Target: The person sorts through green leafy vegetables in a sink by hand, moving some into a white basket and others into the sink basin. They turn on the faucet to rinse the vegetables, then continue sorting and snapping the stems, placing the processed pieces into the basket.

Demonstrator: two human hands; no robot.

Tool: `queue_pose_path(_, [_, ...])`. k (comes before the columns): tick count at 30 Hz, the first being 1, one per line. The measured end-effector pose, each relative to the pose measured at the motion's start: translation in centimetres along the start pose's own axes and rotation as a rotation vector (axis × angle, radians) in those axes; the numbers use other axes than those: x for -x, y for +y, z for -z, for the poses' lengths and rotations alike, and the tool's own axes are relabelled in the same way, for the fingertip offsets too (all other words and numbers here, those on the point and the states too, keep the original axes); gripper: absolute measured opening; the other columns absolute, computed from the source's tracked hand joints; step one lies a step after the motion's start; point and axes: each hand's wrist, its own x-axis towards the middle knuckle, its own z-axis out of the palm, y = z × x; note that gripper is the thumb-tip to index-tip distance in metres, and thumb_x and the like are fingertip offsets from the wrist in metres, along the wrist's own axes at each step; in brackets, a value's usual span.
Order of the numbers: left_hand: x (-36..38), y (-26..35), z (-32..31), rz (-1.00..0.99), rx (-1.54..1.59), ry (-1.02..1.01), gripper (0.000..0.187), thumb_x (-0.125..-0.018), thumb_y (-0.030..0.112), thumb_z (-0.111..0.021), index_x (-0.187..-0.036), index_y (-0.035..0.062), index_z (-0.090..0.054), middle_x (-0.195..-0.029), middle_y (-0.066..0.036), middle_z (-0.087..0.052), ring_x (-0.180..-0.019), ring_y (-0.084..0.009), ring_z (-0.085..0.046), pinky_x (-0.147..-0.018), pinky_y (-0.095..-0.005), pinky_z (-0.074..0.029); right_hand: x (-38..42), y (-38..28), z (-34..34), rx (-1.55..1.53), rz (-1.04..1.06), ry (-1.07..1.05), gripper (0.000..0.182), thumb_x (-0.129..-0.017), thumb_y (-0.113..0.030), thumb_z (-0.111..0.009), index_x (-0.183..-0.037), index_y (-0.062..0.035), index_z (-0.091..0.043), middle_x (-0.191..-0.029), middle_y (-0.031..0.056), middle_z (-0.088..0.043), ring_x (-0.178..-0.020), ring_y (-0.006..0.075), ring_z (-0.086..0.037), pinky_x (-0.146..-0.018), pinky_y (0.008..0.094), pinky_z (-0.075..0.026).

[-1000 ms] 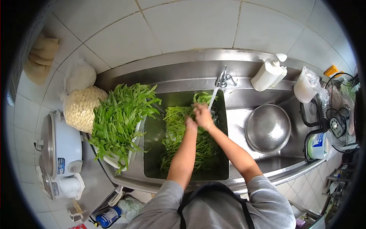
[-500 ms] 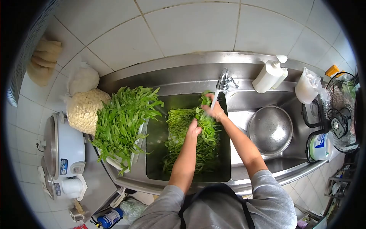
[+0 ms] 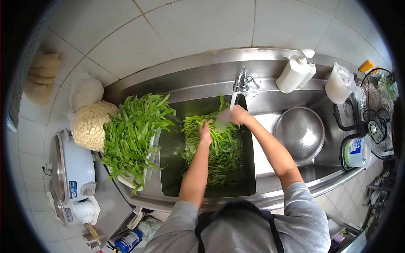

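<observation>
Long-stemmed leafy greens (image 3: pixel 219 147) lie in water in the left sink basin (image 3: pixel 172 168). My left hand (image 3: pixel 205 133) is closed around a bunch of their stems at the upper left of the pile. Beside the falling water, my right hand (image 3: pixel 238 114) is curled at the leafy end of the bunch; its fingertips are partly hidden by the stream. The running faucet (image 3: pixel 241 80) stands just behind that hand. A heap of similar greens (image 3: pixel 133 135) rests on a white rack left of the basin.
An upturned metal bowl (image 3: pixel 299 134) sits in the right basin. White pump bottles (image 3: pixel 292 74) and a plastic bag (image 3: pixel 338 84) stand behind it. A fan (image 3: pixel 375 122) is far right. At left are a bag of pale pieces (image 3: pixel 90 124) and a rice cooker (image 3: pixel 78 168).
My left hand has moved up and left, now gripping at the stems. My right hand has shifted slightly down, and the bunch between them now lies more sideways under the stream.
</observation>
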Motion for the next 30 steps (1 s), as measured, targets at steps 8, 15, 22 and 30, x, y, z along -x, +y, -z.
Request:
queue_pose_path(8, [1.6,0.0,-6.0,-0.36,-0.804,-0.619,0.042,-0.085,0.022,-0.052,-0.121,0.0026,-0.042,-0.112,-0.016,-0.055,-0.102,-0.0244,-0.052,-0.087,-0.0349,-0.039,3.1,-2.8,4.7,-0.327,-0.42,-0.001,0.033,-0.076,-0.012,-0.057,-0.107,0.001,-0.057,-0.09,0.0222,-0.062,-0.079,0.0319,-0.062,-0.072,0.0372,-0.049])
queue_pose_path(15, [1.1,0.5,-6.9,-0.446,-1.808,-0.496,0.032,-0.082,0.019,-0.047,-0.113,0.009,-0.046,-0.106,-0.025,-0.055,-0.099,-0.0357,-0.054,-0.079,-0.0454,-0.044,3.6,-3.4,-1.9,-1.0,-0.715,0.367,0.038,-0.082,-0.018,-0.048,-0.117,-0.0037,-0.052,-0.111,0.0256,-0.053,-0.108,0.0345,-0.05,-0.092,0.0351,-0.039])
queue_pose_path(22, [0.8,1.0,-3.3,-0.579,-1.17,-0.189,0.039,-0.079,0.021,-0.056,-0.113,0.0089,-0.044,-0.097,-0.018,-0.061,-0.09,-0.0366,-0.058,-0.075,-0.043,-0.046,0.9,-3.9,0.3,-0.604,-0.222,0.194,0.028,-0.076,-0.011,-0.05,-0.1,0.0005,-0.059,-0.093,0.0204,-0.062,-0.084,0.0297,-0.061,-0.073,0.0349,-0.048])
queue_pose_path(30, [0.0,-1.0,-4.4,-0.518,-0.883,-0.717,0.019,-0.087,0.013,-0.051,-0.104,0.0054,-0.05,-0.106,-0.012,-0.056,-0.099,-0.0195,-0.052,-0.085,-0.0329,-0.04,2.5,-0.3,6.8,-0.552,-0.504,0.513,0.024,-0.072,-0.003,-0.049,-0.092,-0.0021,-0.064,-0.086,0.02,-0.063,-0.084,0.0327,-0.061,-0.078,0.0362,-0.047])
